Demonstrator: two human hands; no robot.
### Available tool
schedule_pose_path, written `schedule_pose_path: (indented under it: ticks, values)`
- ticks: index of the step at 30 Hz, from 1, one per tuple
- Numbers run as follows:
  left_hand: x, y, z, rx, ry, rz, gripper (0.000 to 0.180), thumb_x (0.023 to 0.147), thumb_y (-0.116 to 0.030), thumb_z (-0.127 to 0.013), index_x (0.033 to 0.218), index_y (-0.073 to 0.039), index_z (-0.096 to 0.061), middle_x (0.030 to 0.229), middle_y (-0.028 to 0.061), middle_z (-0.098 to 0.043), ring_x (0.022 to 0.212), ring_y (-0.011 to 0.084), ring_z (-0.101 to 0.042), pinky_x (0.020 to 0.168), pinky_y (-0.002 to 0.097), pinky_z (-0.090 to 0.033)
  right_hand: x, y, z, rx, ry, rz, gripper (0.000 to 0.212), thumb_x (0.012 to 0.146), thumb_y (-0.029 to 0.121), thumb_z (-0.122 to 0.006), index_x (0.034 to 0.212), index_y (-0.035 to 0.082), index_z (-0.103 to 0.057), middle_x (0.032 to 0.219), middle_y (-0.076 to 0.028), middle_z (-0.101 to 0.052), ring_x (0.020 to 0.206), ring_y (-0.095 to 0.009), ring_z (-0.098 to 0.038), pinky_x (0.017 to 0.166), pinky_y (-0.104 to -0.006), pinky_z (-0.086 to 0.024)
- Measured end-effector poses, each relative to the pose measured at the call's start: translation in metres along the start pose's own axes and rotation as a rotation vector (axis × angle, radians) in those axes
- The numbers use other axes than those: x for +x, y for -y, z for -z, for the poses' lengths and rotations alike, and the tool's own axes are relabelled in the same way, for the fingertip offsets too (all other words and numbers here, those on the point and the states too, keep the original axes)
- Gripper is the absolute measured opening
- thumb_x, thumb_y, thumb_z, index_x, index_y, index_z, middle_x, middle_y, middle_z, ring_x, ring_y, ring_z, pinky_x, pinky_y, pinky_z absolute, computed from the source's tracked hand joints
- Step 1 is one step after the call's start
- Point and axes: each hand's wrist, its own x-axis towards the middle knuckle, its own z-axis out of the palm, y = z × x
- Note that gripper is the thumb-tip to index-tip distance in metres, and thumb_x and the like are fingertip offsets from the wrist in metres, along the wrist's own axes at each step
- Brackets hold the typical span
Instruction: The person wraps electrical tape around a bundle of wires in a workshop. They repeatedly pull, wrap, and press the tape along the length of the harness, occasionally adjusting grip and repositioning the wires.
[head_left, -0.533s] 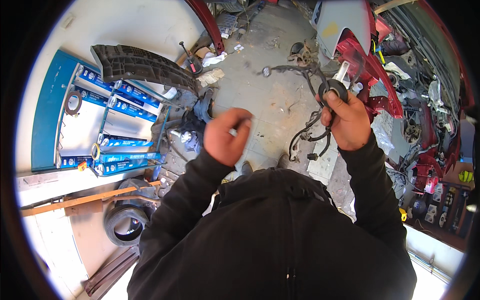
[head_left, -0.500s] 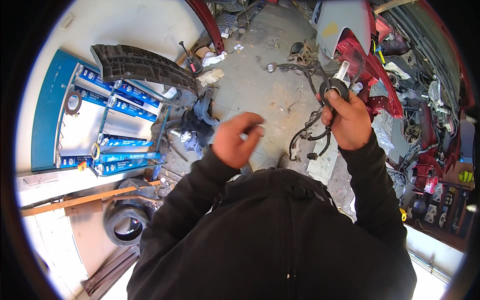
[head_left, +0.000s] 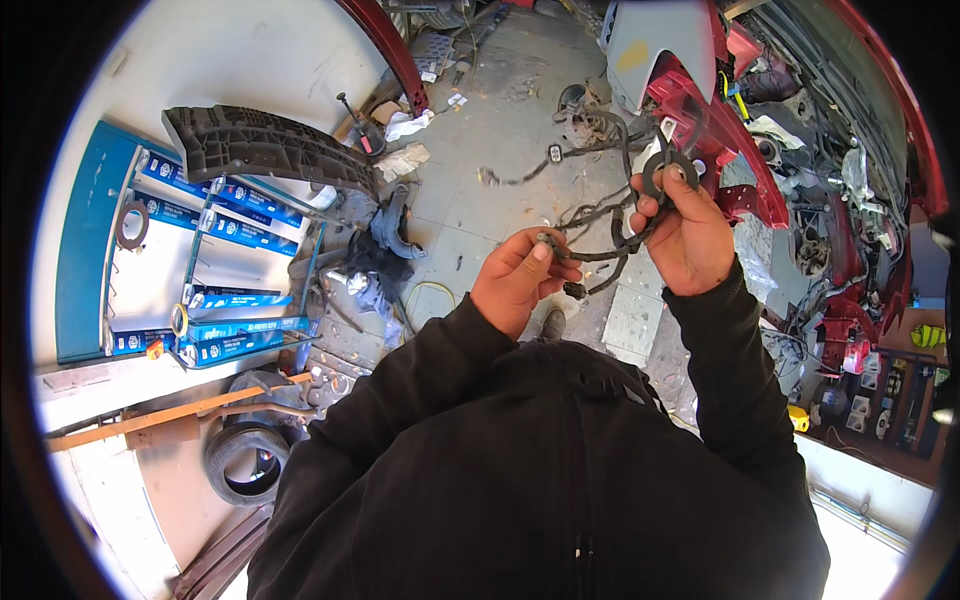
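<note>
A black wiring harness (head_left: 618, 225) with several branches hangs in front of me, above the floor. My left hand (head_left: 512, 282) is closed, pinching the end of one branch between thumb and fingers. In my right hand (head_left: 692, 245) is a roll of black tape (head_left: 655, 176), its ring gripped by the thumb and fingertips. Harness strands pass close by those right fingers; whether they are gripped too is hard to see. Other branches dangle free, one with a light-faced connector (head_left: 555, 153) and one with a dark connector (head_left: 574, 290) near my left fingers.
Red and grey car body parts (head_left: 715, 130) stand close at the right. A blue rack (head_left: 85, 250) with boxes is on the left wall, near a black plastic panel (head_left: 270, 140). A tyre (head_left: 245, 465) lies lower left. Rags and scraps litter the floor (head_left: 480, 210).
My left hand has moved right and taken hold of a harness branch. The harness now stretches between both hands. My right hand still holds the tape roll.
</note>
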Motion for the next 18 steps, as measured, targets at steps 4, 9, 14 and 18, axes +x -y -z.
schedule_pose_path:
  ticks: [4,9,14,18]
  values:
    - [-0.004,0.001,0.000,-0.129,0.023,-0.068,0.038,0.116,-0.035,-0.053,0.142,-0.007,-0.055,0.129,0.0142,-0.070,0.106,0.0224,-0.071,0.095,0.0385,-0.057,0.003,-0.003,0.006,0.039,-0.018,0.095,0.012,0.110,0.021,-0.064,0.109,0.009,-0.066,0.108,-0.009,-0.070,0.085,-0.018,-0.068,0.084,-0.0434,-0.060]
    - [-0.015,-0.007,0.001,-0.070,0.098,0.010,0.037,0.114,-0.022,-0.053,0.148,-0.006,-0.052,0.137,0.0161,-0.068,0.094,0.0205,-0.073,0.092,0.0361,-0.057,0.004,0.001,0.012,0.086,0.056,0.135,0.015,0.113,0.023,-0.060,0.111,0.008,-0.065,0.117,-0.012,-0.069,0.086,-0.016,-0.064,0.086,-0.0397,-0.056]
    - [-0.015,0.028,0.043,0.146,0.164,-0.001,0.047,0.103,0.003,-0.054,0.149,-0.003,-0.052,0.139,0.0205,-0.067,0.095,0.0224,-0.071,0.089,0.0374,-0.059,-0.004,0.023,0.027,0.184,0.156,0.125,0.016,0.111,0.024,-0.062,0.112,0.009,-0.067,0.120,-0.013,-0.068,0.083,-0.015,-0.056,0.082,-0.0360,-0.048]
    - [0.002,0.078,0.113,0.435,-0.375,0.059,0.037,0.098,-0.002,-0.058,0.135,0.003,-0.060,0.124,0.0194,-0.072,0.103,0.0223,-0.070,0.086,0.0359,-0.060,-0.011,0.038,0.036,0.200,0.192,0.141,0.022,0.113,0.025,-0.058,0.118,0.006,-0.067,0.126,-0.016,-0.067,0.087,-0.015,-0.056,0.084,-0.0362,-0.050]
